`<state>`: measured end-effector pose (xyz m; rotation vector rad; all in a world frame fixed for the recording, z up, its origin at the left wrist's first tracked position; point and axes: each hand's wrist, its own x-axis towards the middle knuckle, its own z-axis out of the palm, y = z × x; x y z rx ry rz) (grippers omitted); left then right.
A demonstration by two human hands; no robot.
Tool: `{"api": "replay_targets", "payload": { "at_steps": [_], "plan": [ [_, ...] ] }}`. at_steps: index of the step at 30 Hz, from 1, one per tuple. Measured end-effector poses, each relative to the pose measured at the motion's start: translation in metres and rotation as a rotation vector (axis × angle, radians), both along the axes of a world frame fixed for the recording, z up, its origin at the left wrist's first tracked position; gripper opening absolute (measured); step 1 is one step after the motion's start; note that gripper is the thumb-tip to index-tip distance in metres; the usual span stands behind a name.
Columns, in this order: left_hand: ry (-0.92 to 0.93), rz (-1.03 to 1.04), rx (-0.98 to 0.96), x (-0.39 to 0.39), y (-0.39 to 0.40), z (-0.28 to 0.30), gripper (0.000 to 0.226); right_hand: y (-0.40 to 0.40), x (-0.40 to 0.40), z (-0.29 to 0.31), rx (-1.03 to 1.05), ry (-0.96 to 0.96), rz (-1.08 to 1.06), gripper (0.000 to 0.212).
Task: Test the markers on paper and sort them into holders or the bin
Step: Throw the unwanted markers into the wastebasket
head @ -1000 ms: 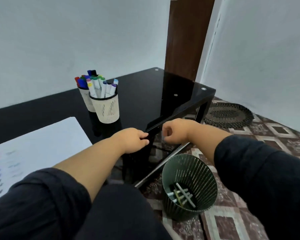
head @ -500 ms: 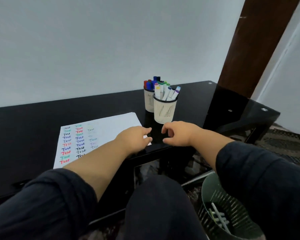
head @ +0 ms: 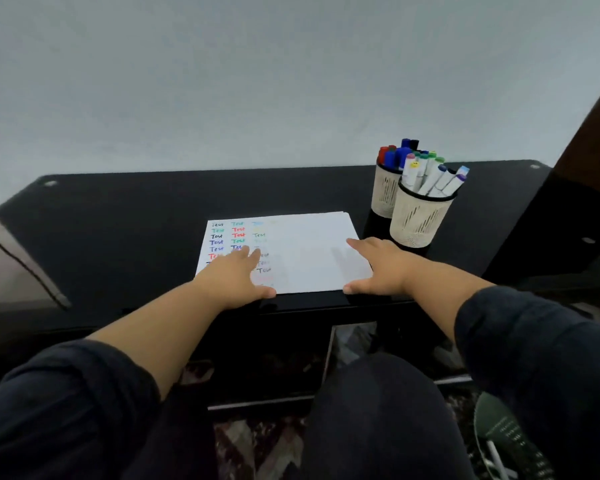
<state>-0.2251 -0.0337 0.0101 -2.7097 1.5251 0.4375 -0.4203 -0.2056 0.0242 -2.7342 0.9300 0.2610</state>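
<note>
A person's left hand (head: pixel 238 273) and right hand (head: pixel 378 268) lie flat with fingers spread and relaxed on a white sheet of paper (head: pixel 309 254) lettered "Test" in many colours, on a glossy black counter (head: pixel 118 230). Capped markers (head: pixel 426 171) stand in two pale perforated holders (head: pixel 414 220) just right of the sheet; a dark green ribbed bin (head: pixel 499 441) sits on the floor.

Both hands, left hand (head: pixel 234 275) and right hand (head: pixel 378 266), lay flat on the paper (head: pixel 309 251) beside 2 holders (head: pixel 417 216).
</note>
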Motion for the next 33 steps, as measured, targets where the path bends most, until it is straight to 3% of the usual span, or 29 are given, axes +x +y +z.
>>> {"api": "replay_targets", "payload": {
  "at_steps": [10,21,33],
  "plan": [
    [-0.016,0.142,0.124,0.052,0.032,-0.017,0.111,-0.021,0.009,-0.025,0.071,0.040,-0.064,0.114],
    [0.194,0.173,0.012,0.050,0.037,-0.013,0.096,-0.029,0.003,-0.037,0.071,-0.044,-0.066,0.104],
    [0.181,0.102,-0.008,0.065,0.004,-0.022,0.099,-0.051,0.001,-0.034,0.034,-0.031,-0.078,0.098]
  ]
}}
